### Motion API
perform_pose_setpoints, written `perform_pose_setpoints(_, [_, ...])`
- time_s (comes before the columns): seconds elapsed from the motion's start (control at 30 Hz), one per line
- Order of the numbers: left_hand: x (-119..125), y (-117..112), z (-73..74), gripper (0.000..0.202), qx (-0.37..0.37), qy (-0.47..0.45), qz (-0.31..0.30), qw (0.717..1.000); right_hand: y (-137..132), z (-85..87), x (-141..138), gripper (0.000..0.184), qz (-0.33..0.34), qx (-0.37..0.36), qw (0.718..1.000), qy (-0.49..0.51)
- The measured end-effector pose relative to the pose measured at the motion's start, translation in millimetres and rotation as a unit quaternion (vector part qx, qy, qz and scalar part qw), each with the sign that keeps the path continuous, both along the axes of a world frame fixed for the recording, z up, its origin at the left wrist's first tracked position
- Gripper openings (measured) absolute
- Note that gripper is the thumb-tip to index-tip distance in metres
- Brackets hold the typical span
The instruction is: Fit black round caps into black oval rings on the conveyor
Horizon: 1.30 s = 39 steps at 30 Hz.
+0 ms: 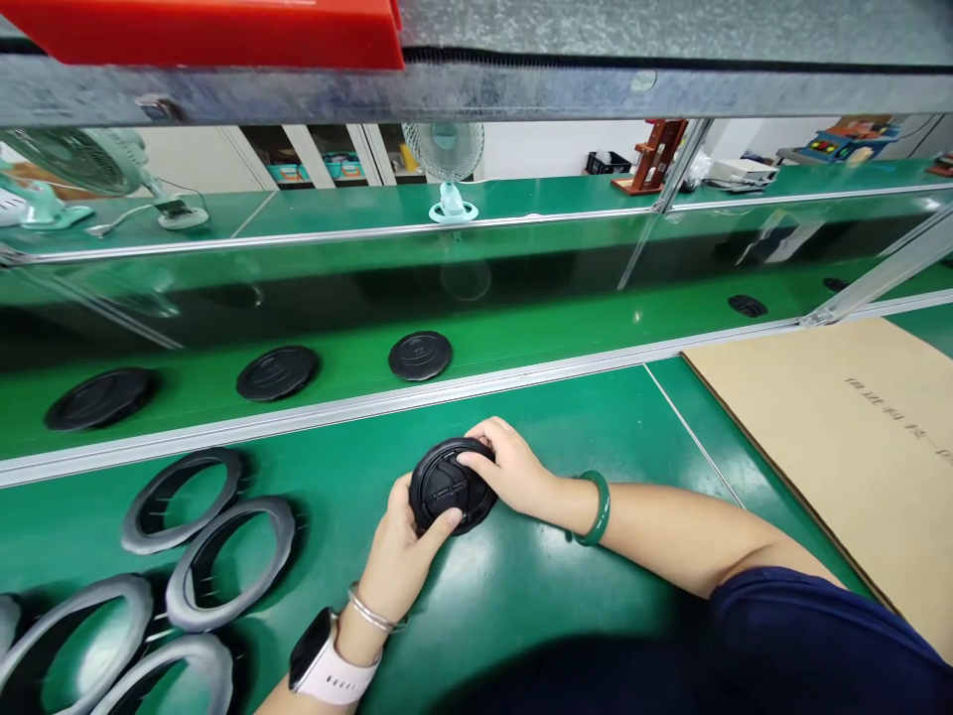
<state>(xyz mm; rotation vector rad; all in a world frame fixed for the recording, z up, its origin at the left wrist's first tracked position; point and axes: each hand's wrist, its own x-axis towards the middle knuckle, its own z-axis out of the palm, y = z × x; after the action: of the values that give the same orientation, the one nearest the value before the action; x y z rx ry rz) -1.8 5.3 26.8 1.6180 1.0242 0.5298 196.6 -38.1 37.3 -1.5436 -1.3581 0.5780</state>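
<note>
A round black plastic disc (445, 484) is tilted up off the green bench, held between both hands. My left hand (406, 551) grips its lower left edge, thumb pressed on the face. My right hand (506, 465) curls over its upper right rim with fingers closed on it. A smartwatch and a thin bracelet sit on my left wrist; a green bangle circles my right wrist.
Several grey rings (230, 559) lie on the bench (596, 417) at the lower left. Three black discs (419, 356) rest on the conveyor belt (521, 333) behind a metal rail. A cardboard sheet (841, 437) covers the right side. Small fans (449, 164) stand on the far shelf.
</note>
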Motion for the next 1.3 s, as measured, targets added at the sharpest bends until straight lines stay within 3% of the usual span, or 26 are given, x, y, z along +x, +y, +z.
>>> perform_pose_setpoints(0.2, [4.0, -0.5, 9.6, 0.050, 0.083, 0.080, -0.006, 0.993, -0.4, -4.4, -6.2, 0.024, -0.024, 0.000, 0.999, 0.042])
perform_pose_setpoints(0.47, [6.5, 0.3, 10.6, 0.046, 0.076, 0.082, -0.002, 0.994, 1.9, -5.8, -5.5, 0.024, -0.048, -0.017, 0.998, 0.034])
perform_pose_setpoints(0.57, [6.5, 2.1, 6.3, 0.047, 0.070, 0.073, 0.002, 0.995, 1.9, -3.0, 2.7, 0.024, 0.032, -0.042, 0.996, 0.073])
perform_pose_setpoints(0.7, [7.1, -4.2, 4.2, 0.044, 0.059, 0.034, 0.001, 0.998, -3.4, 0.8, 9.9, 0.052, 0.180, -0.073, 0.970, 0.150])
perform_pose_setpoints(0.9, [11.9, -16.3, 10.8, 0.035, 0.055, 0.010, 0.021, 0.998, -5.0, -9.5, 7.6, 0.049, 0.149, -0.119, 0.974, 0.123])
perform_pose_setpoints(1.1, [8.1, -17.8, 8.6, 0.034, 0.047, 0.012, 0.035, 0.998, -3.2, -22.1, 8.1, 0.044, 0.138, -0.170, 0.971, 0.093])
perform_pose_setpoints(1.3, [6.6, -17.8, 7.2, 0.037, 0.040, -0.010, 0.035, 0.999, 0.3, -14.4, 7.9, 0.050, 0.165, -0.191, 0.959, 0.130])
